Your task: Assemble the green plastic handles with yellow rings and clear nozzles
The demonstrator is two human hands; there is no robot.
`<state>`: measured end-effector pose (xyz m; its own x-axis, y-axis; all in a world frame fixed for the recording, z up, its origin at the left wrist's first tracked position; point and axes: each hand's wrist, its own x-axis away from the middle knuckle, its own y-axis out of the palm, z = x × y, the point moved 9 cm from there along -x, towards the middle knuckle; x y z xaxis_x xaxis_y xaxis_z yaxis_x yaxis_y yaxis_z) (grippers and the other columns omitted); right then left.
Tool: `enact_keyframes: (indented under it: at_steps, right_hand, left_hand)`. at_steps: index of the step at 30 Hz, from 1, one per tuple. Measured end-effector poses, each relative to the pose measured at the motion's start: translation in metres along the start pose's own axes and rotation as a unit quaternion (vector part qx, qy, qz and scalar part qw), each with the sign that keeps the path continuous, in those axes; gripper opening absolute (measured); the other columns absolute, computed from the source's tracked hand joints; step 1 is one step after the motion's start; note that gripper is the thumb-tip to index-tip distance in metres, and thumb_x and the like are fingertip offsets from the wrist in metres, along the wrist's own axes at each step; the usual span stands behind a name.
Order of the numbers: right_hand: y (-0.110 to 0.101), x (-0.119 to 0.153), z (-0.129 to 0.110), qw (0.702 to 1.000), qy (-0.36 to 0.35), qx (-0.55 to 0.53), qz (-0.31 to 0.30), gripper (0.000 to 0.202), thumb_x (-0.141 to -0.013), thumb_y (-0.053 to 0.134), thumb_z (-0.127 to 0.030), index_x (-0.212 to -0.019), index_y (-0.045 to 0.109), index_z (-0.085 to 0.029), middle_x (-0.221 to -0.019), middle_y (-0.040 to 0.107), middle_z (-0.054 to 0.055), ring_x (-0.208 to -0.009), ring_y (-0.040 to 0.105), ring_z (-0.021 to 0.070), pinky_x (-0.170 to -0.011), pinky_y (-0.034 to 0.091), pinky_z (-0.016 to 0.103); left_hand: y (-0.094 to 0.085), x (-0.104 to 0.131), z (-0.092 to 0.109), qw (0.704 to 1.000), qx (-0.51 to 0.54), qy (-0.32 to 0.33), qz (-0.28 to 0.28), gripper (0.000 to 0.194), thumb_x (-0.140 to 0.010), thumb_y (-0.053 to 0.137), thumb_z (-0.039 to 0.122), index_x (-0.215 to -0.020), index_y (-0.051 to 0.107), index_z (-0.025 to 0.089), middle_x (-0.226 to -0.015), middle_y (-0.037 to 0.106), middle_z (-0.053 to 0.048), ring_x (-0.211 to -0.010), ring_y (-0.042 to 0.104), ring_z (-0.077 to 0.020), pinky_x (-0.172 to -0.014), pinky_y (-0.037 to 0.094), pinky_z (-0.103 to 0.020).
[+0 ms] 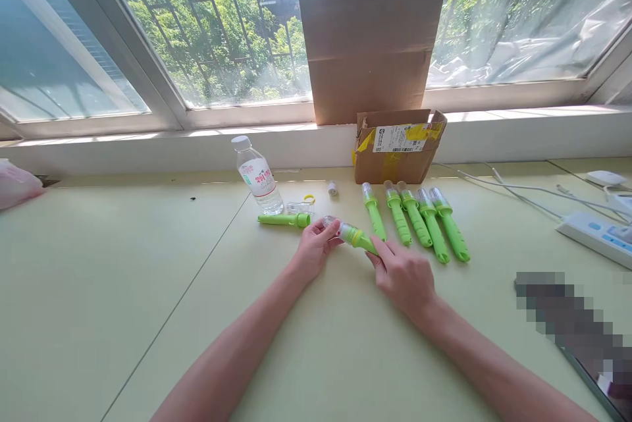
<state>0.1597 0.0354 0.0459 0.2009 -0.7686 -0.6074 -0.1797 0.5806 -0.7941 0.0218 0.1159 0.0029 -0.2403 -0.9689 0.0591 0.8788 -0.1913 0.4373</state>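
Between both hands is a green plastic stick with a clear ribbed cap (350, 234), held slanting above the table. My left hand (316, 247) is closed around its clear end, fingertips pinching the cap. Gripping the green handle is my right hand (403, 275), which hides the handle's lower end. Just beyond my left hand lies a capless green handle (284, 220) with a threaded end. Behind it are a clear plastic cap (299, 208) and a yellow ring (309, 199). A small whitish cylindrical part (332, 189) stands farther back.
Several capped green sticks (415, 218) lie in a row to the right. A water bottle (257, 175) stands at the back left, a cardboard box (395, 158) by the windowsill. Cables and a white power strip (595, 234) are at right, near a blurred-out dark object (567, 323).
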Motion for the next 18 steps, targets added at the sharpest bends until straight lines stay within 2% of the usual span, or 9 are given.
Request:
enact_keyframes:
  at_steps: [4, 9, 13, 18]
  right_hand:
    - [0.007, 0.002, -0.001, 0.999, 0.014, -0.021, -0.036, 0.027, -0.088, 0.046, -0.032, -0.106, 0.062, -0.020, -0.066, 0.060, -0.001, -0.049, 0.043, 0.0091, -0.046, 0.019, 0.026]
    - [-0.003, 0.001, 0.005, 0.999, 0.029, -0.011, 0.029, 0.026, -0.088, 0.049, -0.031, -0.109, 0.063, -0.024, -0.070, 0.061, 0.000, -0.058, 0.049, 0.0095, -0.050, 0.023, 0.025]
    - [-0.014, -0.001, 0.007, 0.996, 0.016, 0.028, 0.080, 0.026, -0.087, 0.052, -0.024, -0.110, 0.064, -0.027, -0.075, 0.063, 0.000, -0.065, 0.050, 0.0098, -0.054, 0.024, 0.025]
    - [-0.013, -0.001, -0.003, 0.995, -0.039, 0.059, 0.072, 0.026, -0.088, 0.051, -0.026, -0.111, 0.064, -0.025, -0.070, 0.062, 0.001, -0.062, 0.048, 0.0106, -0.054, 0.023, 0.026]
  left_hand:
    - [0.001, 0.001, -0.001, 1.000, 0.021, -0.018, -0.010, 0.027, -0.070, 0.073, 0.032, -0.087, 0.062, 0.015, -0.092, 0.066, -0.006, -0.087, 0.062, -0.0172, -0.085, 0.048, -0.034]
    - [0.002, 0.001, 0.000, 1.000, 0.009, -0.004, -0.011, 0.030, -0.072, 0.070, 0.033, -0.094, 0.063, 0.015, -0.095, 0.066, -0.008, -0.089, 0.063, -0.0187, -0.087, 0.048, -0.038]
    - [0.003, 0.001, -0.003, 1.000, -0.018, 0.001, -0.017, 0.030, -0.074, 0.068, 0.038, -0.091, 0.065, 0.014, -0.092, 0.067, -0.009, -0.087, 0.064, -0.0202, -0.085, 0.049, -0.039]
    - [0.004, 0.001, -0.001, 1.000, -0.017, 0.002, -0.016, 0.026, -0.075, 0.067, 0.035, -0.087, 0.064, 0.013, -0.089, 0.066, -0.008, -0.088, 0.062, -0.0195, -0.087, 0.048, -0.038]
